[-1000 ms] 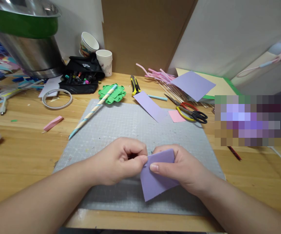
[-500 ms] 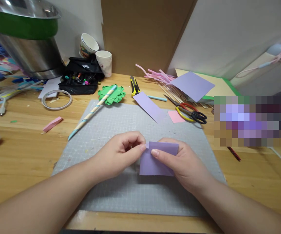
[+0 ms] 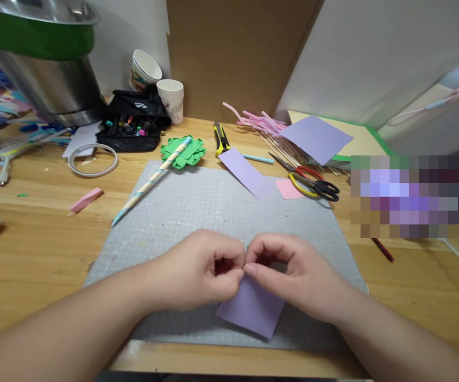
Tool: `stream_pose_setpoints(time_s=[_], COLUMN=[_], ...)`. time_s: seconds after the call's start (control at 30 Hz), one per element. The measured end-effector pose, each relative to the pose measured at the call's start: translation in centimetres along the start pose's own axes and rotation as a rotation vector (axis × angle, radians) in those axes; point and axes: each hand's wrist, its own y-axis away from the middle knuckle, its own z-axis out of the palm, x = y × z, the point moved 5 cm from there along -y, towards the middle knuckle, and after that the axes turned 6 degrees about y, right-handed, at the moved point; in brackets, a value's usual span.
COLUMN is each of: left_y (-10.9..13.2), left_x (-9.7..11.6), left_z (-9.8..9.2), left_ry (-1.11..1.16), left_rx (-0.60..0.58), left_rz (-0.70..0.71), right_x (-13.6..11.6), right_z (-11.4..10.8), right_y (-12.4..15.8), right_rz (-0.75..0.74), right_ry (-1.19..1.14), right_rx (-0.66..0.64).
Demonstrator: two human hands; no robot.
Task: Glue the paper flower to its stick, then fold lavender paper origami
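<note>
My left hand (image 3: 207,268) and my right hand (image 3: 293,270) meet at their fingertips, both pinched closed. Whatever sits between the fingertips is too small or hidden to make out. Directly beneath them is a piece of purple paper (image 3: 253,313), turned at an angle, its upper part covered by the fingers. Whether it hangs from the pinch or rests on the grey cutting mat (image 3: 173,212) I cannot tell. Farther back on the mat lie a purple paper strip (image 3: 240,171) and a pink paper piece (image 3: 288,189).
Scissors (image 3: 312,183) lie at the mat's back right, a yellow utility knife (image 3: 221,139) behind it. A striped paper stick (image 3: 149,183) leans over a green paper shape (image 3: 183,151). A tape roll (image 3: 93,160), a black pouch (image 3: 133,124) and paper cups (image 3: 171,98) stand left.
Both hands have come down towards me. My right hand has shifted from the paper's side to its top, against my left fingertips. The purple paper has turned and sits lower.
</note>
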Motion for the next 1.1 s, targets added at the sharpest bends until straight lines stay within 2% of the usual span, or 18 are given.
stream_pose_setpoints(time_s=[0.13,0.23,0.33,0.4,0.47,0.53,0.6,0.73,0.9,1.1], left_y=[0.0,-0.2,-0.3,-0.3,-0.3,-0.3,-0.3,-0.5,-0.6,-0.5], left_x=[0.0,0.0,-0.4,-0.9,-1.3,-1.7,-1.7,-1.4,-0.9,-0.9], left_z=[0.2,0.3,0.7,0.9,1.0,1.0,0.8,-0.1,-0.6,-0.6], left_ry=[0.066,0.201,0.349,0.418,0.453,0.457,0.446,0.463,0.377,0.325], left_rx=[0.032,0.056,0.029,0.020,0.014,0.004,0.006,0.080,0.097,0.110], left_rz=[-0.027,-0.094,-0.150,-0.184,-0.219,-0.241,-0.251,-0.245,-0.190,-0.189], right_x=[-0.1,0.4,0.8,1.0,1.2,1.4,1.5,1.7,1.2,1.2], right_z=[0.6,0.9,1.4,1.7,1.9,1.9,1.6,0.8,0.1,1.1], right_y=[0.0,0.1,0.1,0.0,-0.3,-0.5,-0.6,-0.8,-0.7,-0.7], right_rz=[0.000,0.013,0.026,0.054,0.110,0.161,0.176,0.128,0.030,0.052], right_ry=[0.013,-0.123,-0.211,-0.242,-0.265,-0.279,-0.290,-0.306,-0.193,-0.367], right_rx=[-0.034,0.042,0.100,0.086,0.020,-0.057,-0.070,0.047,0.137,-0.037])
